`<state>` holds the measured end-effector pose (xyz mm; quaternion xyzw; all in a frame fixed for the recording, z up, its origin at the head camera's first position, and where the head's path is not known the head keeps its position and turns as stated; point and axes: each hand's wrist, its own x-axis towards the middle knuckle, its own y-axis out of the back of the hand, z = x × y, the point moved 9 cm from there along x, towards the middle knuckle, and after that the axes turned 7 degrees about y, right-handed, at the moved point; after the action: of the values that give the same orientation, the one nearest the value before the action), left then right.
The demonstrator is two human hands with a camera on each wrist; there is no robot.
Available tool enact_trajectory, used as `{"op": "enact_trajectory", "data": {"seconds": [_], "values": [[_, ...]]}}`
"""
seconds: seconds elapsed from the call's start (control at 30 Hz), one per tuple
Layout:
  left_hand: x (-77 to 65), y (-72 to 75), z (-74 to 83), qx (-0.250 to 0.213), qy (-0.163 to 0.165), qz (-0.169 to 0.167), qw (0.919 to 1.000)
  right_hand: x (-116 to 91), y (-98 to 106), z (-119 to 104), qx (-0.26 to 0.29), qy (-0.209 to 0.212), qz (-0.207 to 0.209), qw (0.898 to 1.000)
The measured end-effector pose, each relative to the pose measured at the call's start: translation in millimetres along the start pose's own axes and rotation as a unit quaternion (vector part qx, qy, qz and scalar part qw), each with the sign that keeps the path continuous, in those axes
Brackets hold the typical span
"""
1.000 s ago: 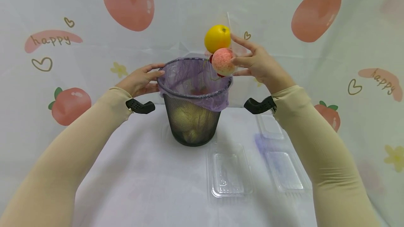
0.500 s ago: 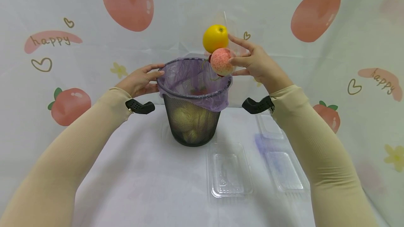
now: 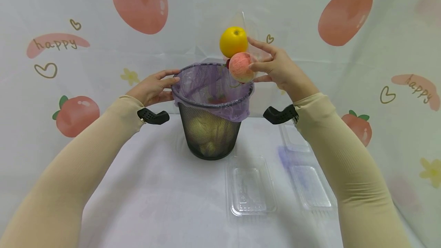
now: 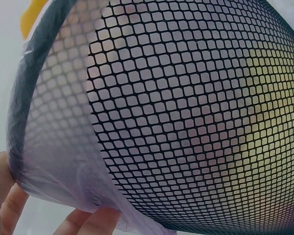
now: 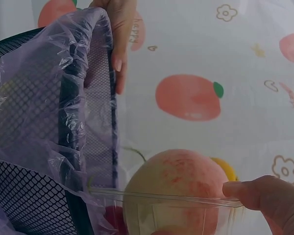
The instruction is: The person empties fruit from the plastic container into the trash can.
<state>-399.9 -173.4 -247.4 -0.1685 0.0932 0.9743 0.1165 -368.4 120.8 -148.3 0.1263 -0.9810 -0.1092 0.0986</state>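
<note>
My left hand grips the left rim of a black mesh bin. A purple plastic liner folds over that rim. My right hand holds a clear plastic box, tipped on its side above the bin's right rim, thumb on the box edge in the right wrist view. Fruit sits in the box: a yellow-orange fruit on top, a pink speckled peach below, and a dark red cherry with a thin green stem. Yellowish round things show through the bin's mesh.
On the white table lie another clear plastic box in front of the bin and more clear boxes to the right, by a purple patch. A fruit-printed cloth hangs behind.
My right hand has shifted slightly left with the box, bringing the yellow-orange fruit and peach a little further over the bin. The left hand and the bin have stayed put.
</note>
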Motion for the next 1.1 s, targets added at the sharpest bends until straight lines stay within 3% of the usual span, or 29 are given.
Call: {"op": "enact_trajectory", "data": {"seconds": [0.37, 0.67, 0.87, 1.1], "values": [[-0.4, 0.1, 0.1, -0.001, 0.002, 0.006, 1.0000, -2, 10, -13, -0.005, 0.021, 0.020, 1.000], [0.0, -0.9, 0.6, -0.010, -0.004, -0.004, 0.9999, -3, 9, -10, 0.008, 0.012, 0.017, 1.000], [0.1, -0.2, 0.1, -0.011, -0.003, -0.003, 0.9999, -4, 14, -5, 0.100, 0.011, 0.010, 0.995], [0.0, -1.7, 0.4, -0.011, -0.003, -0.007, 0.9999, -9, 33, 7, 0.218, -0.015, 0.017, 0.976]]}}
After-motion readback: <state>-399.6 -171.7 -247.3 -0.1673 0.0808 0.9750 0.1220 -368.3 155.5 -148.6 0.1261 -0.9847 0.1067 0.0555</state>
